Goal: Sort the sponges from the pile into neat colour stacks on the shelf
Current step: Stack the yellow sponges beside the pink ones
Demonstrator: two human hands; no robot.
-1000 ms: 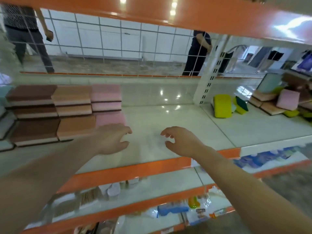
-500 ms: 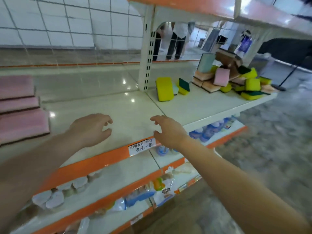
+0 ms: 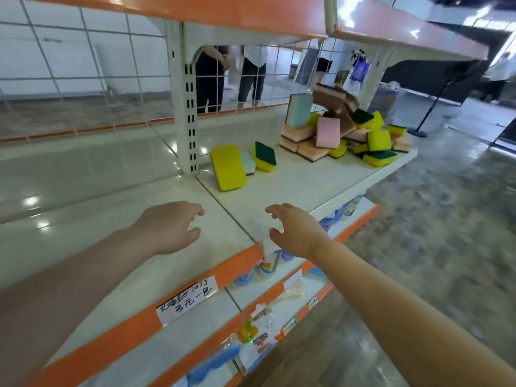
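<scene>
Yellow foam is what jumps out here, so I'd say the step in hand is reaching over to the pile (image 3: pixel 346 132) at the far right end of the shelf (image 3: pixel 293 185) for the next sponge. Both hands are empty: the left hand (image 3: pixel 167 229) hovers over the bare shelf with its fingers loosely curled and a bit spread, and the right hand (image 3: pixel 297 230) hangs just past the front edge, fingers apart the same way, pinching nothing. The pile is well apart from both hands, a jumble of soft rectangular blocks: yellow ones with dark green scrubby tops, orange and brown layered ones, a pink one leaning, a pale teal one stood upright against the wire grid. Nearer sit three strays, a big yellow sponge (image 3: pixel 228 166) on its edge, a small pale one just behind it and a yellow-green one (image 3: pixel 264 157) tilted beside that. My take: grab the loose strays first or lift from the top of the heap, since pulling from below could topple it. The foam should squash easily, so a light pinch on the long sides will probably do. The shelf is smooth, glossy metal, so things might slide.
</scene>
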